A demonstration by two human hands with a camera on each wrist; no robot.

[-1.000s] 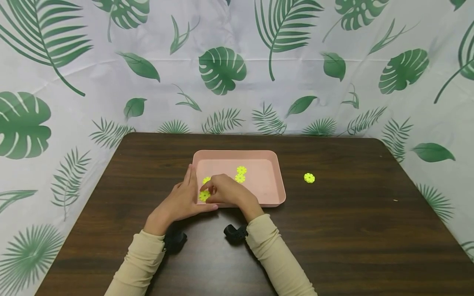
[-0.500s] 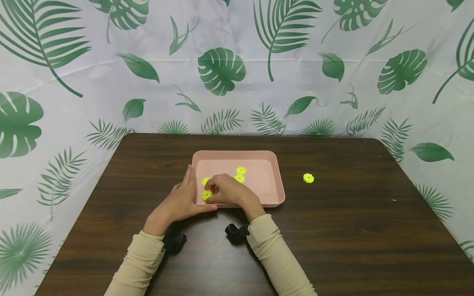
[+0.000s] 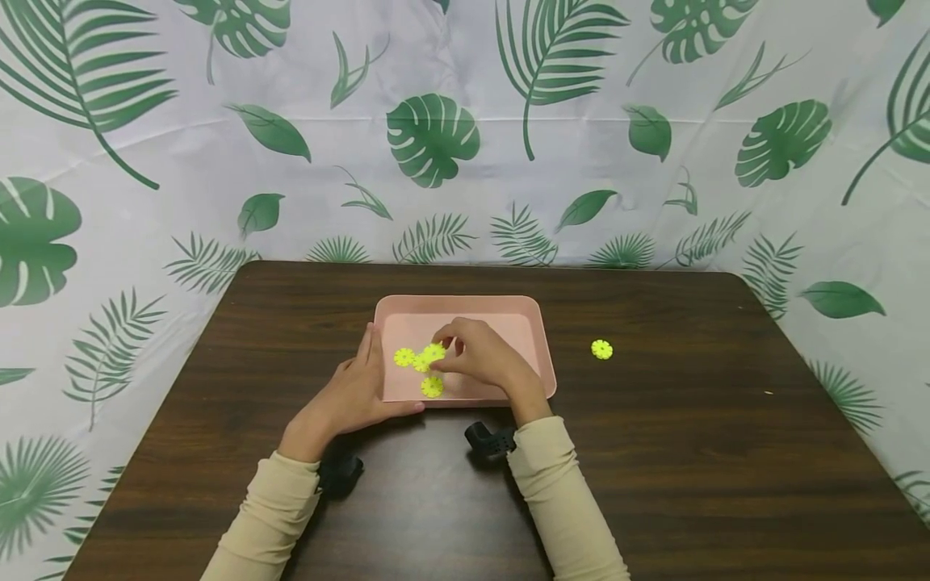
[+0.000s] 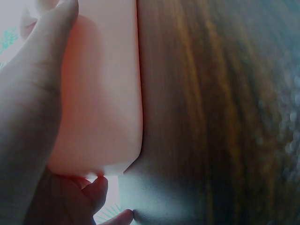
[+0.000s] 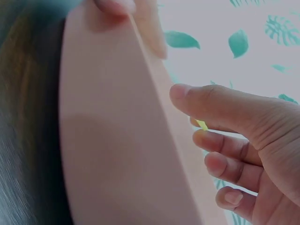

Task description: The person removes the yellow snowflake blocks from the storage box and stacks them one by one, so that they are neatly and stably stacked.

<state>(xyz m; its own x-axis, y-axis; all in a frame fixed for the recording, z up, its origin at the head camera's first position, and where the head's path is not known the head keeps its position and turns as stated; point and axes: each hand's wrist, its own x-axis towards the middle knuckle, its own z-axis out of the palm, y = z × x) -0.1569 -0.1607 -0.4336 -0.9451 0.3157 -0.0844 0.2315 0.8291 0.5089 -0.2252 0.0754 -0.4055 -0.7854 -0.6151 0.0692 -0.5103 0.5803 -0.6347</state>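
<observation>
- A white cloth backdrop printed with green leaves hangs behind the far edge of the dark wood-grain table.
- Table: its far edge lies near the tray, its left and right edges well apart, with dark wood showing either side.
- Shallow pink rectangular tray: its right half is the roomier; the yellow pieces lie towards the left.
- Left hand: grip spread, fingers straight against the tray's left wall, thumb along the near rim.
- Right hand: reaches over the near wall; its grip holds one bright-yellow flower-shaped piece between thumb and finger.
- Black wrist-worn device: beneath the right wrist, just outside the tray.
- Second yellow piece overlaps the held one in view; third yellow piece just left; fourth yellow piece by the near wall.
- Fifth yellow piece: on the table, right of the tray.
</observation>
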